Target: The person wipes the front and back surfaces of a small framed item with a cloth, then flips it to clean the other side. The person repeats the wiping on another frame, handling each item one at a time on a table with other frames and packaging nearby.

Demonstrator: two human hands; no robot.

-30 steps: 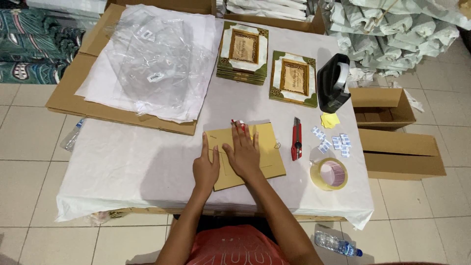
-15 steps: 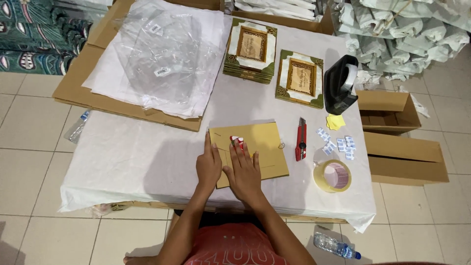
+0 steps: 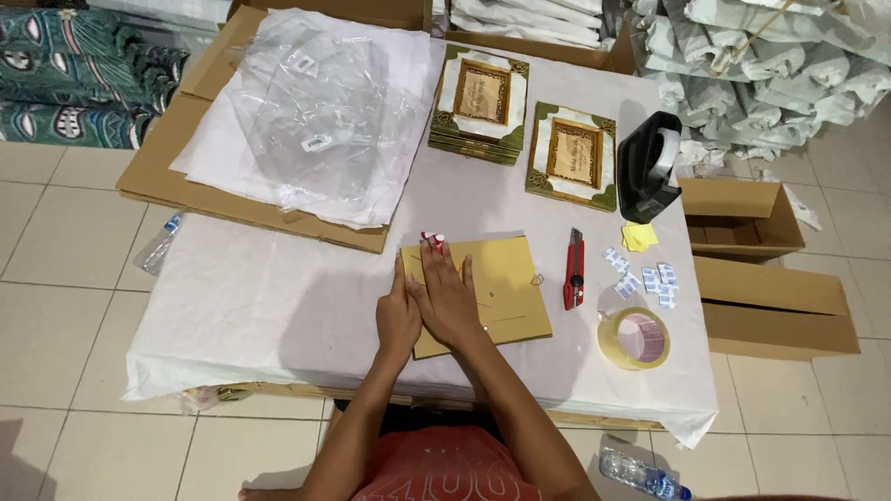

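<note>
A flat tan board, the back of a picture frame with a small metal hanger, lies on the white-covered table. My left hand rests flat on its left edge. My right hand lies flat on the board beside it, fingers pointing away from me. A small red and white object sits at the board's far left corner, just beyond my right fingertips. Whether a finger touches it I cannot tell.
A red utility knife, a tape roll, small blue-white packets and a black tape dispenser lie to the right. Two ornate frames sit behind. Clear plastic sheets on cardboard are far left. Cardboard boxes stand right.
Both hands stay pressed on the board, shifting slightly along it; my right hand reached farther, then drew back a little. The view has tilted slightly.
</note>
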